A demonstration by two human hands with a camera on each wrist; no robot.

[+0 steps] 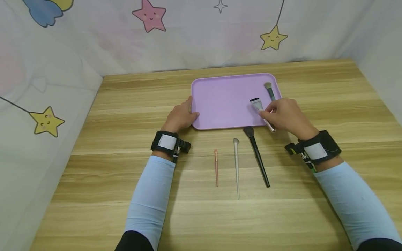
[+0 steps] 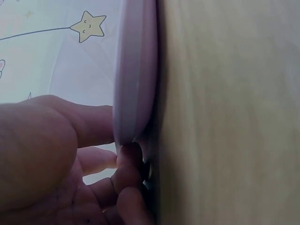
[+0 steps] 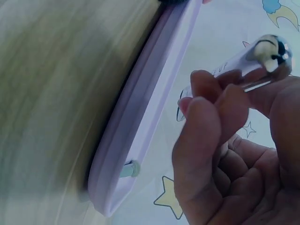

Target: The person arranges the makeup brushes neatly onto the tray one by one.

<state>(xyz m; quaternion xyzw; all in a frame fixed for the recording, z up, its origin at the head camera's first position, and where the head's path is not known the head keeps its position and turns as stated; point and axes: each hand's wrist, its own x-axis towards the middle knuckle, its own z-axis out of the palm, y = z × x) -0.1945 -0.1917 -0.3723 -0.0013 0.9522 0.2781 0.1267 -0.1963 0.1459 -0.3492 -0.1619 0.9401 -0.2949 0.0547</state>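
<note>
A flat silver-white makeup brush (image 1: 257, 104) with a dark bristle edge is pinched between the thumb and fingers of my right hand (image 1: 285, 113), above the tray's right front part. In the right wrist view its shiny handle end (image 3: 279, 52) points up past the fingers. My left hand (image 1: 180, 116) grips the left front corner of the lilac tray (image 1: 220, 101), thumb over the rim and fingers curled at its side and underside. On the tray's right side lies a green-handled makeup brush (image 1: 269, 90), its lower part hidden by my right hand.
Before the tray, side by side on the wooden table (image 1: 110, 157), lie a large black makeup brush (image 1: 259, 158), a slim white makeup brush (image 1: 237, 167) and a short pink makeup brush (image 1: 216, 168). The black brush's bristles nearly meet the tray's front edge. A star-patterned curtain (image 1: 188, 45) hangs behind.
</note>
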